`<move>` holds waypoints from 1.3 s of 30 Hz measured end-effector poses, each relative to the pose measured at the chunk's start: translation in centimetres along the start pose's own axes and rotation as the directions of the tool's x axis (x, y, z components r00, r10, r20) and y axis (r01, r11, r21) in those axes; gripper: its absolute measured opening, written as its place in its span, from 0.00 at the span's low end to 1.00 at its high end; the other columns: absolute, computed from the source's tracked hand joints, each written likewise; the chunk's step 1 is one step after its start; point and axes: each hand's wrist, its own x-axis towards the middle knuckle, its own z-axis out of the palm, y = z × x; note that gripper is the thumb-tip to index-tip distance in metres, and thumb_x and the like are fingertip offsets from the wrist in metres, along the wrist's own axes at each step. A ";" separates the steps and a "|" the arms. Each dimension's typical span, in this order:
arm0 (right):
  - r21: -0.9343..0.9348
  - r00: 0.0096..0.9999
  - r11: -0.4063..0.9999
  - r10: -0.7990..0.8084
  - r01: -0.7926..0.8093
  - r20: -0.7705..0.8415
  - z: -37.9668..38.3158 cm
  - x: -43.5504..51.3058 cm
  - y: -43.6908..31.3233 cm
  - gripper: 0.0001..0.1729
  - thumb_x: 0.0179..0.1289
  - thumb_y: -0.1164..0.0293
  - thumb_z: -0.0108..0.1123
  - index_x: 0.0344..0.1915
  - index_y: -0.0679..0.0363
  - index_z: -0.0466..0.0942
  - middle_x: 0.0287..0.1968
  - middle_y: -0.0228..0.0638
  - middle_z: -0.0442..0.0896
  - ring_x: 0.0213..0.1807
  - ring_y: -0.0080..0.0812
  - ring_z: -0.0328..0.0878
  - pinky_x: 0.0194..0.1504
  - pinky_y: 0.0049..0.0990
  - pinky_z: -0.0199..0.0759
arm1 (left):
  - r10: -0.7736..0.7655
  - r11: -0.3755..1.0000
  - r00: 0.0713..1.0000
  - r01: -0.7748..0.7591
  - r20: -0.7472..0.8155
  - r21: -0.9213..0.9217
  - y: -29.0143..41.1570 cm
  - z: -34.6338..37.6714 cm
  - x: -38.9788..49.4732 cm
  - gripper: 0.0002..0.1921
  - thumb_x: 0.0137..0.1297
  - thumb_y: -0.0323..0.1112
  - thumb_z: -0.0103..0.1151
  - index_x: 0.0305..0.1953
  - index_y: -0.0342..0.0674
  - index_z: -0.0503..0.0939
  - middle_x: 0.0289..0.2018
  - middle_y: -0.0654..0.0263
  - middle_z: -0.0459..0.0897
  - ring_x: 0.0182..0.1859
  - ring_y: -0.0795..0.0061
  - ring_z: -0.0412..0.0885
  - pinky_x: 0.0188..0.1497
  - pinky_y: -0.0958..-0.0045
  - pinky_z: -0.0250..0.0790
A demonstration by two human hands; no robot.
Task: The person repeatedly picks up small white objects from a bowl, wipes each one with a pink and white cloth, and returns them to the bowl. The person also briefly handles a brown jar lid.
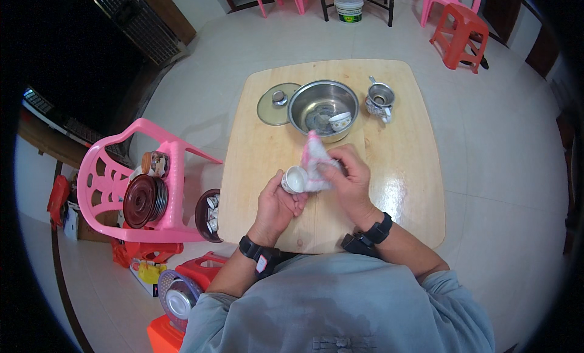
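My left hand holds a small white teacup with its mouth tilted up, low over the wooden table. In my right hand is a pink-and-white cloth, bunched up beside the cup's rim; the fingers look slightly blurred. Beyond the hands stands a stainless steel pot, with another patterned white cup lying inside it. To the pot's left rests a glass lid with a metal knob. A small patterned pitcher with a metal strainer on top is to its right.
At the left, a pink plastic chair carries a stack of dark lids or plates and a jar. A brown basin with several cups sits by the table's left edge. Red stools and a lidded bucket stand farther off.
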 end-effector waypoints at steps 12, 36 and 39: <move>-0.146 0.975 0.989 0.004 0.029 0.223 0.5 0.1 1.2 0.16 0.51 0.74 0.68 0.43 0.59 0.84 0.39 0.36 0.80 0.43 0.38 0.79 0.44 0.31 0.73 | 0.090 0.995 0.993 -0.087 -0.072 0.045 -0.7 0.3 -0.2 0.22 0.79 0.49 0.36 0.62 0.41 0.70 0.48 0.62 0.84 0.32 0.70 0.83 0.21 0.73 0.73; 0.150 0.841 0.933 0.214 -0.326 0.498 1.2 -0.7 3.1 0.14 0.57 0.73 0.69 0.42 0.67 0.81 0.41 0.39 0.83 0.37 0.35 0.83 0.41 0.29 0.77 | 0.306 0.812 0.914 -0.103 -0.268 0.575 -1.5 2.2 0.1 0.22 0.79 0.50 0.44 0.50 0.34 0.78 0.30 0.66 0.81 0.24 0.82 0.76 0.17 0.82 0.64; 0.290 0.766 0.755 0.404 -0.588 0.501 1.0 -0.7 2.6 0.13 0.63 0.71 0.65 0.45 0.68 0.81 0.39 0.36 0.84 0.33 0.30 0.83 0.35 0.26 0.77 | 0.352 0.739 0.904 -0.109 -0.243 0.664 -1.2 2.7 0.3 0.22 0.79 0.49 0.45 0.53 0.34 0.78 0.32 0.67 0.81 0.26 0.84 0.76 0.20 0.82 0.65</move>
